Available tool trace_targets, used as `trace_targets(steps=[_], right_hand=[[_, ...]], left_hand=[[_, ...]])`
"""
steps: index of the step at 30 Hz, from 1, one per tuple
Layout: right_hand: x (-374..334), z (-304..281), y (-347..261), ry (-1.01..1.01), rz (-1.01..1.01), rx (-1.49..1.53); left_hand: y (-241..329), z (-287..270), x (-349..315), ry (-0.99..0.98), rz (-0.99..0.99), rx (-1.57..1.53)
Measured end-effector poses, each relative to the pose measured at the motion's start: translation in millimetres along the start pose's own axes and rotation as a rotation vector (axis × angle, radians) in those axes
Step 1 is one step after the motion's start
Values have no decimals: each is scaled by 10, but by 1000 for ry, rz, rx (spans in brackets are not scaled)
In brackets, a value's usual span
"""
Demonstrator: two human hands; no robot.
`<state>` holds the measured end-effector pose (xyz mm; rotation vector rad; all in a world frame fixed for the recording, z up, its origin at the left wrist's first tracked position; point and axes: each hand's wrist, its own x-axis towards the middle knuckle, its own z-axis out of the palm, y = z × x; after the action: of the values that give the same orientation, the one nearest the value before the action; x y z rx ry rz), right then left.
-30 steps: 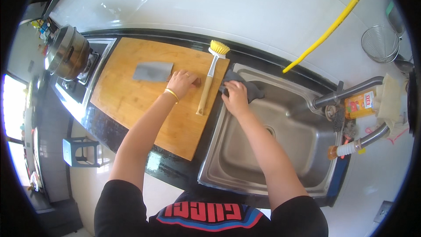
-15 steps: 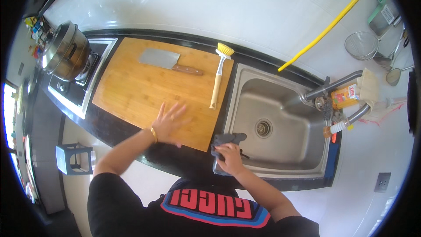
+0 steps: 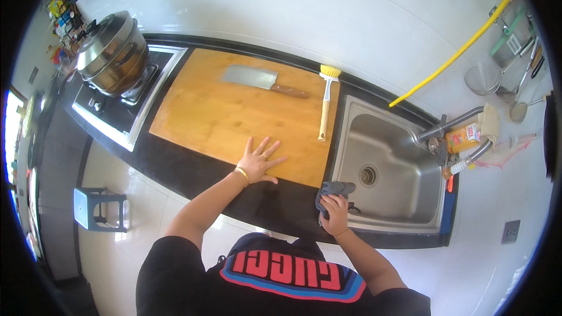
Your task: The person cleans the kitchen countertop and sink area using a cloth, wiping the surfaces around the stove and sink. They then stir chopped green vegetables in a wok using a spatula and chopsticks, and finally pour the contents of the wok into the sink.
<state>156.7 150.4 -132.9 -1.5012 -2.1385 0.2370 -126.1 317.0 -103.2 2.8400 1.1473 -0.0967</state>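
My left hand lies flat with spread fingers at the near edge of a wooden cutting board. My right hand is closed on a dark grey cloth, by the near left corner of the steel sink. Part of the cloth is hidden under my fingers. Toward the back of the board lies a cleaver with a wooden handle pointing right. A scrub brush with yellow bristles rests along the board's right side, bristles toward the wall.
Left of the board, a lidded steel pot stands on a gas stove. A faucet and an orange bottle are at the sink's right. A yellow hose hangs along the wall. A blue stool stands on the floor.
My left hand has gone from blurred motion to lying still and spread on the board's edge. My right hand still holds the cloth near the sink corner. The whole view has shifted.
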Motion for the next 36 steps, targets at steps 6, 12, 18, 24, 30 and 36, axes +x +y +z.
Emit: trace_targets(steps=[6, 12, 18, 24, 30, 36], right_hand=[[8, -30, -63, -11, -9, -45], [33, -77, -76, -9, 2, -26], [175, -275, -11, 169, 242, 589], [368, -663, -180, 128, 544, 1520], [704, -1127, -270, 253, 507, 1544], [838, -706, -184, 398, 430, 555]], left_hand=[[-188, -8, 138, 1, 29, 43], [-210, -47, 138, 5, 29, 29], [257, 48, -28, 336, -64, -265], [1159, -236, -49, 368, -18, -1250], [1309, -740, -84, 360, -199, -1724], [1276, -688, -155, 509, -688, -984]])
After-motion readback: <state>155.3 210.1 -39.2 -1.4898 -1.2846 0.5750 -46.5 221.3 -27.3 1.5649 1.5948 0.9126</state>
